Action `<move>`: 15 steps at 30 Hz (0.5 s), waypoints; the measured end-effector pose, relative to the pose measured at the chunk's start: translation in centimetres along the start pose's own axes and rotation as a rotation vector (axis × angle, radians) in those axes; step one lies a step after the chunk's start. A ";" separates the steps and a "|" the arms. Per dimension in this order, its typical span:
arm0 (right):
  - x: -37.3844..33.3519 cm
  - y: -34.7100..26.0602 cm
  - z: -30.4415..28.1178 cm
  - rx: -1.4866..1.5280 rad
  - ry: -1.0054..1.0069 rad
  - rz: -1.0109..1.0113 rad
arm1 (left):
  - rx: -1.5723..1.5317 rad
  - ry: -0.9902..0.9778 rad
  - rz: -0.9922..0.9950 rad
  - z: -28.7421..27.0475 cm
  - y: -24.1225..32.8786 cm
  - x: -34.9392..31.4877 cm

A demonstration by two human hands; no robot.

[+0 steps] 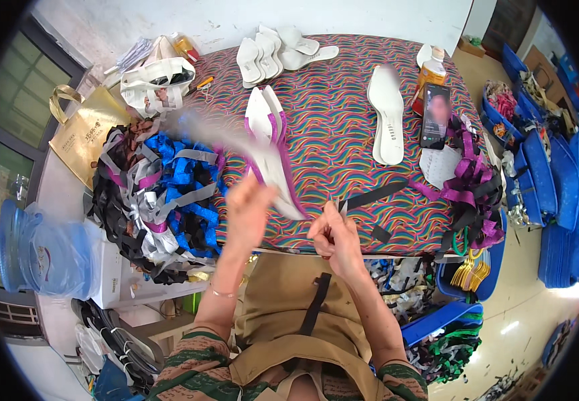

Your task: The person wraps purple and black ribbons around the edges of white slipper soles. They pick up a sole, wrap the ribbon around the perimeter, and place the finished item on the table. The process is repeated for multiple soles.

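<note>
My left hand, smeared by motion, is beside a white insole with purple edging; whether it grips anything does not show. A blurred grey streak crosses above that insole, too smeared to name. My right hand is closed near the table's front edge, with a small pale or metallic tip at its fingertips. Touching or just behind those fingertips is the end of a black strap, which runs right to a purple band. A short black piece lies to the right of this hand.
A heap of blue, grey and black straps covers the table's left side; purple and black ones pile at the right. White insoles lie at the back, another pair at centre right. A phone leans by a bottle.
</note>
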State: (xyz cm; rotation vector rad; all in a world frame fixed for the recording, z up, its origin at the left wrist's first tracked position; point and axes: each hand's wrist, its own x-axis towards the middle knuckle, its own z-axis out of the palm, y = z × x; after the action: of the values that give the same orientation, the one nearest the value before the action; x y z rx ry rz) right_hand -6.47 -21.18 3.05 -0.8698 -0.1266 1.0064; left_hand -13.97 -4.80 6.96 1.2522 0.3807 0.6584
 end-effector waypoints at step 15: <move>2.1 2.2 -5.9 -1.279 0.279 -0.969 | 0.406 -0.039 -0.355 -5.3 -3.2 10.3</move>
State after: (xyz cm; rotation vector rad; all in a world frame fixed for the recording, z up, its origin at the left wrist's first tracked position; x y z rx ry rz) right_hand -4.04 -22.39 -3.02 -1.8187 -0.9199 -0.2482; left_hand -8.53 5.26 3.24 1.5286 0.7105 0.2570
